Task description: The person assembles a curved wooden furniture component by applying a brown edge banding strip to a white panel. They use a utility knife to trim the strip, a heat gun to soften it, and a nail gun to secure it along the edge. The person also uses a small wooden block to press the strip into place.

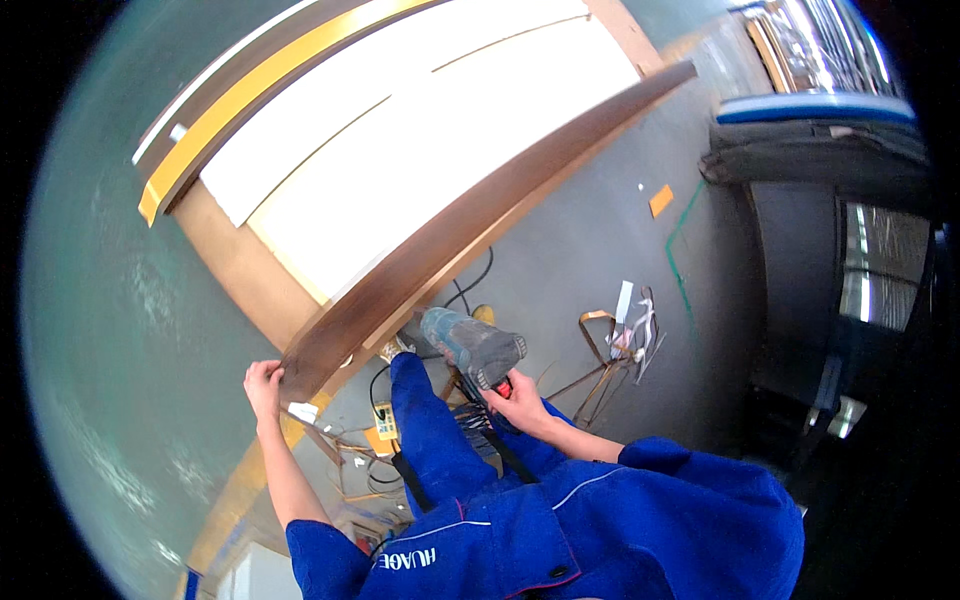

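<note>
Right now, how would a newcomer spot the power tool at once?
Start at the white panels, then the long dark brown board along their near edge. On the near side of that board, the right hand holds the power tool. Its greenish-blue body and dark end stand out from the bright blue trousers.

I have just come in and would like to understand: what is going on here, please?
A person in blue work clothes has the left hand at the left end of a long dark brown board, beside white panels. The right hand holds a teal-and-black power tool close to the board's near side; whether they touch is unclear.
</note>
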The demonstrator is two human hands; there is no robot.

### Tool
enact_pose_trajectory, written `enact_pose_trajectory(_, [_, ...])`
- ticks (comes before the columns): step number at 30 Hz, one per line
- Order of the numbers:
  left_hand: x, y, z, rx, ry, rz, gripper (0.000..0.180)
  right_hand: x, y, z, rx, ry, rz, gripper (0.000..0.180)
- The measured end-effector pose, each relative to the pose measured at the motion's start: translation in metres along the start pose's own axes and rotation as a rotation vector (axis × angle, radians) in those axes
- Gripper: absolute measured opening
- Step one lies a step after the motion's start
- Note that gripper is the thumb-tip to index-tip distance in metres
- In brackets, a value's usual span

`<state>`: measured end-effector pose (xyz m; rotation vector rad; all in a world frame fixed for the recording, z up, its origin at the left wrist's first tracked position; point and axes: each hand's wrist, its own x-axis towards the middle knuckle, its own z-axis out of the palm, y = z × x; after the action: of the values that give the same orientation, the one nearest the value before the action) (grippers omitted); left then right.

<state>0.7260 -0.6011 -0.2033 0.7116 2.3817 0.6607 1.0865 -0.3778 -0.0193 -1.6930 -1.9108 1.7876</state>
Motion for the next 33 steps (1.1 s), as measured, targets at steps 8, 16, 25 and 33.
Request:
enact_pose_trajectory(8, [-0.003, 0.003, 0.000, -0.087, 0.090, 0.069, 0.060, -0.015, 0.038, -0.057, 0.112, 0.232, 0.201, 0.026])
enact_pose_trajectory(16, [-0.006, 0.036, -0.022, -0.335, -0.056, -0.262, 0.042, -0.012, 0.035, -0.064, 0.353, 0.286, 0.164, 0.016])
enact_pose_trajectory(25, [-0.011, 0.031, -0.021, -0.560, -0.052, -0.287, 0.054, -0.005, 0.036, -0.060, 0.340, 0.285, 0.192, 0.014])
enact_pose_trajectory(33, [-0.010, 0.018, -0.037, -0.374, 0.016, -0.183, 0.047, 0.001, 0.043, -0.062, 0.293, 0.362, 0.199, 0.019])
